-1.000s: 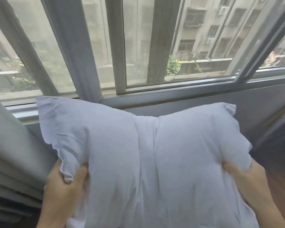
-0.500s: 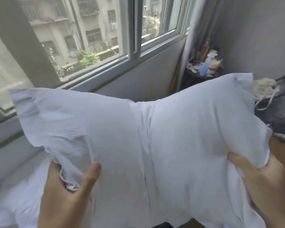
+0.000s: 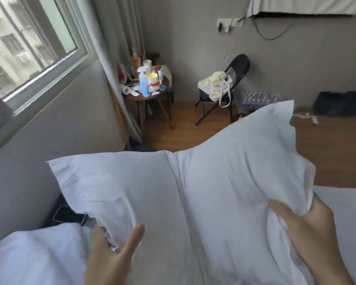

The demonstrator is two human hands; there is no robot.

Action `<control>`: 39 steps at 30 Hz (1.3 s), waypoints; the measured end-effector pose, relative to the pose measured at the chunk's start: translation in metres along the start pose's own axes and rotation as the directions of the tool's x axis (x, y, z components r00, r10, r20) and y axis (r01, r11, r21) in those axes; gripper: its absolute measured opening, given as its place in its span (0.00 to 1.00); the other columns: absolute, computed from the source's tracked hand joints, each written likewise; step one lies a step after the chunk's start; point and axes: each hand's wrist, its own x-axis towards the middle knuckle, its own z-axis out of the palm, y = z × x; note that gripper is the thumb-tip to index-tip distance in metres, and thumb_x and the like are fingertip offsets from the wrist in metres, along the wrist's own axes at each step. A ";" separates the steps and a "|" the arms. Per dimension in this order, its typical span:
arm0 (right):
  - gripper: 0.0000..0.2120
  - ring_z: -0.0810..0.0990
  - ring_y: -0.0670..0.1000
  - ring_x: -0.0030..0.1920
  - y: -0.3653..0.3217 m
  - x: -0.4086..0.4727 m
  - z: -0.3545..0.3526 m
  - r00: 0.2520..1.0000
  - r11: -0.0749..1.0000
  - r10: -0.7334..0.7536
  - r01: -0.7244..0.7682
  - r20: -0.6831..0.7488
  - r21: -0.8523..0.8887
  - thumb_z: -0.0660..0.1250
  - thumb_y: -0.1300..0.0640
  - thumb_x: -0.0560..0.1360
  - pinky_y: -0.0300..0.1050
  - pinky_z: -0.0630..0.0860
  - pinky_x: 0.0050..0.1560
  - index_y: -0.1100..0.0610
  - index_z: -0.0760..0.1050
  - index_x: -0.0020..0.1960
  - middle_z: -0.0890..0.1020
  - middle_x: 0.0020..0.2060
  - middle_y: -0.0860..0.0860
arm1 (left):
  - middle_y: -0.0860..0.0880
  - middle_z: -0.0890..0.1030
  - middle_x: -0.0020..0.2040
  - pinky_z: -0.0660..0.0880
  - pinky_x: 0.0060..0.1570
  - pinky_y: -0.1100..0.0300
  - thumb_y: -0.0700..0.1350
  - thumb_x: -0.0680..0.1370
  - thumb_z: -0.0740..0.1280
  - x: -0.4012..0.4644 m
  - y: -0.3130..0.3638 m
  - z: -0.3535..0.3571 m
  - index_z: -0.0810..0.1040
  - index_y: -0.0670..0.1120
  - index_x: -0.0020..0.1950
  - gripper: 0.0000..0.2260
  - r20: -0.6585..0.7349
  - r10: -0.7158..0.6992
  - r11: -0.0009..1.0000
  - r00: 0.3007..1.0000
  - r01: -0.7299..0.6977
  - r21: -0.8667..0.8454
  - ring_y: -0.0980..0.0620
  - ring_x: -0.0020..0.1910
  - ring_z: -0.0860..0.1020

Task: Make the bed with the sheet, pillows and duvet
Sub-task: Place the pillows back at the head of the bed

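Note:
A white pillow (image 3: 193, 194) fills the middle of the head view, held up in the air in front of me. My left hand (image 3: 111, 254) grips its lower left edge, thumb on the front face. My right hand (image 3: 304, 227) grips its right side, fingers dug into the fabric. A second white pillow (image 3: 33, 256) lies at the bottom left on the bed. The white sheet of the bed (image 3: 345, 210) shows at the right, behind my right hand.
A dark phone-like object (image 3: 68, 215) lies by the wall at the left. A round side table (image 3: 146, 93) crowded with bottles stands in the corner. A black folding chair (image 3: 224, 87) holds bags. A wooden board (image 3: 333, 153) edges the bed. The window (image 3: 29, 48) is upper left.
My view has swung right from the window to the room corner. The pillow has come lower, still held by both hands.

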 end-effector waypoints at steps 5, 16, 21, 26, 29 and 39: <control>0.13 0.80 0.45 0.43 0.005 0.050 -0.027 0.993 0.999 0.012 -0.016 -0.118 -0.038 0.74 0.64 0.72 0.42 0.71 0.38 0.52 0.77 0.51 0.82 0.42 0.44 | 0.57 0.83 0.53 0.75 0.58 0.55 0.51 0.67 0.80 0.042 0.016 0.089 0.74 0.52 0.65 0.29 0.191 -0.027 0.997 0.981 0.040 -0.067 0.68 0.52 0.79; 0.19 0.83 0.55 0.51 0.011 0.150 0.016 0.941 0.990 0.069 -0.106 -0.331 -0.095 0.77 0.60 0.69 0.59 0.79 0.55 0.53 0.78 0.58 0.85 0.48 0.48 | 0.53 0.80 0.60 0.73 0.63 0.49 0.67 0.55 0.74 0.182 0.022 0.195 0.71 0.50 0.69 0.46 0.409 -0.003 1.000 0.912 0.012 -0.020 0.54 0.60 0.78; 0.19 0.82 0.55 0.51 -0.002 0.217 0.074 0.928 0.987 0.084 -0.127 -0.364 -0.096 0.76 0.62 0.70 0.56 0.78 0.55 0.53 0.78 0.58 0.84 0.48 0.48 | 0.58 0.79 0.60 0.73 0.64 0.45 0.78 0.50 0.71 0.283 0.025 0.227 0.70 0.56 0.70 0.52 0.465 -0.031 0.999 0.885 0.046 -0.021 0.54 0.60 0.78; 0.17 0.82 0.49 0.47 -0.025 0.277 0.131 0.920 0.986 0.066 -0.120 -0.386 -0.117 0.76 0.62 0.70 0.48 0.76 0.48 0.52 0.77 0.56 0.84 0.45 0.43 | 0.66 0.78 0.56 0.72 0.65 0.44 0.71 0.56 0.71 0.375 0.039 0.249 0.66 0.61 0.69 0.43 0.473 -0.051 0.998 0.879 0.031 0.051 0.50 0.60 0.78; 0.16 0.81 0.47 0.47 -0.031 0.304 0.157 0.907 0.986 0.097 -0.143 -0.410 -0.084 0.76 0.62 0.70 0.44 0.74 0.45 0.53 0.77 0.55 0.83 0.46 0.44 | 0.64 0.79 0.54 0.74 0.61 0.44 0.70 0.57 0.71 0.420 0.050 0.262 0.67 0.60 0.66 0.39 0.492 -0.053 0.997 0.869 0.022 0.069 0.48 0.57 0.79; 0.17 0.82 0.51 0.49 -0.031 0.418 0.203 0.894 0.974 0.188 -0.224 -0.406 -0.042 0.76 0.61 0.71 0.48 0.77 0.50 0.53 0.78 0.57 0.84 0.47 0.46 | 0.60 0.81 0.50 0.76 0.58 0.43 0.69 0.57 0.72 0.530 0.070 0.328 0.69 0.60 0.61 0.35 0.487 -0.087 0.990 0.869 0.023 0.136 0.50 0.52 0.81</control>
